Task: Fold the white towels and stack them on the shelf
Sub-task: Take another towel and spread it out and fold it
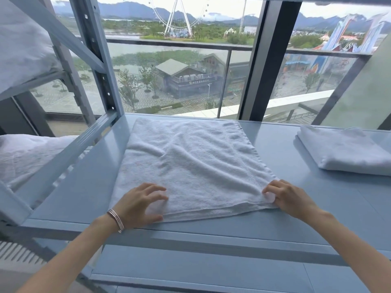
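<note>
A white towel (190, 163) lies spread flat and doubled over on the pale blue metal shelf (285, 199). My left hand (138, 205), with bracelets on the wrist, rests on the towel's near left corner with fingers curled over the cloth. At the near right corner, my right hand (289, 196) pinches the towel's edge between thumb and fingers. A second white towel (347, 152), folded into a thick rectangle, sits at the shelf's far right.
A blue shelf upright (99, 60) rises at the back left. White bedding (25, 157) lies on the neighbouring rack at left, with more bedding (21, 45) on the level above. Behind the shelf is a large window (179, 70). A lower shelf (201, 269) shows beneath my arms.
</note>
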The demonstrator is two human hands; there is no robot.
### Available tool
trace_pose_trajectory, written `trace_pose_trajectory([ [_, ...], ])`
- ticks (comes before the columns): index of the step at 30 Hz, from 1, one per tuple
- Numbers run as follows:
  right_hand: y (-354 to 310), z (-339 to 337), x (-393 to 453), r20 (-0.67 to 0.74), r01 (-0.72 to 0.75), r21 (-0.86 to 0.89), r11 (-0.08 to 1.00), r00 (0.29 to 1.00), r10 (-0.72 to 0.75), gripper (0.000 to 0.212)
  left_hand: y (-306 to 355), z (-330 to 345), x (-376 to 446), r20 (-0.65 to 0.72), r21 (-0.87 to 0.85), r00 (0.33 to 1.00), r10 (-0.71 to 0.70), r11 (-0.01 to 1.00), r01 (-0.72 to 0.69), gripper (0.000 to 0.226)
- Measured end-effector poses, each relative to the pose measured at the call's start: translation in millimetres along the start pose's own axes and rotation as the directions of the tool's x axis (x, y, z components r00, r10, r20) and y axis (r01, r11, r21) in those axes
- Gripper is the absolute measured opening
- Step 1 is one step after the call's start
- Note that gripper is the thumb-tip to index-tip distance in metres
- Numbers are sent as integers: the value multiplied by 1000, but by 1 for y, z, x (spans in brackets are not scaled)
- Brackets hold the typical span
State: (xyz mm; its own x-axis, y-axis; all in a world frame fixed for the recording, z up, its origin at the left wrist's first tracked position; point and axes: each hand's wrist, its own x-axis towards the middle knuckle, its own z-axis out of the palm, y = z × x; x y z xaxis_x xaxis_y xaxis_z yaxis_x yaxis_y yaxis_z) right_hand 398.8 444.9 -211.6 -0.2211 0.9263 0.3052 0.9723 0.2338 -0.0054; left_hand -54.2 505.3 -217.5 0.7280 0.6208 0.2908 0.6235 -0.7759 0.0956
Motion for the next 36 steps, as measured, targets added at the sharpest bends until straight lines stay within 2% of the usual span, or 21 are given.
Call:
trace_pose_trajectory([
  [3,-2,-2,-6,-78,27,205,978,997,-11,38,10,-7,5,42,146,994,104,983,-110,26],
  [5,-8,-2,-12,-89,36,347,937,996,-5,34,11,-8,1,47,233,997,62,970,-72,28],
  [6,-10,-2,-16,-81,47,364,930,997,-19,34,10,-9,-1,44,274,999,13,962,-24,35],
  [8,-15,1,-24,-39,48,324,945,999,-37,34,6,-12,-7,-3,324,994,-108,940,103,48],
  [11,-22,1,-30,-42,57,185,981,998,-50,39,1,-20,-17,-123,287,970,-209,929,236,50],
  [14,-28,-4,-30,-33,42,161,986,999,-37,42,-6,-32,-40,-300,244,941,-160,940,238,21],
  [16,-27,-6,-31,-17,59,148,987,998,-57,41,-6,-37,-55,-354,240,929,-111,949,205,4],
  [18,-24,-8,-32,-15,85,136,987,996,-83,43,-3,-33,-63,-353,220,933,-76,962,161,15],
  [19,-23,-10,-32,-13,89,133,987,996,-88,45,-2,-29,-65,-322,171,940,-109,970,171,28],
  [21,-24,-12,-34,-22,84,102,991,996,-82,51,0,-18,-66,-223,18,928,-297,951,309,62],
  [23,-27,-14,-38,-22,74,63,995,997,-73,55,-3,-8,-66,-171,-70,889,-425,905,419,76],
  [28,-27,-14,-48,-32,89,55,995,996,-87,63,-23,-3,-85,-169,44,888,-428,897,441,79],
  [32,-31,-14,-48,-6,-11,20,1000,1000,11,60,-12,-19,-83,-208,234,908,-365,882,408,51],
  [34,-36,-20,-46,89,-103,-80,991,990,110,40,-9,-33,-70,-17,301,924,-381,880,368,70],
  [35,-41,-29,-43,203,-134,-129,983,966,159,27,-17,-43,-68,213,319,880,-425,881,348,78],
  [36,-46,-40,-38,318,-134,-170,976,930,183,15,-24,-58,-67,501,231,744,-442,897,378,79],
])
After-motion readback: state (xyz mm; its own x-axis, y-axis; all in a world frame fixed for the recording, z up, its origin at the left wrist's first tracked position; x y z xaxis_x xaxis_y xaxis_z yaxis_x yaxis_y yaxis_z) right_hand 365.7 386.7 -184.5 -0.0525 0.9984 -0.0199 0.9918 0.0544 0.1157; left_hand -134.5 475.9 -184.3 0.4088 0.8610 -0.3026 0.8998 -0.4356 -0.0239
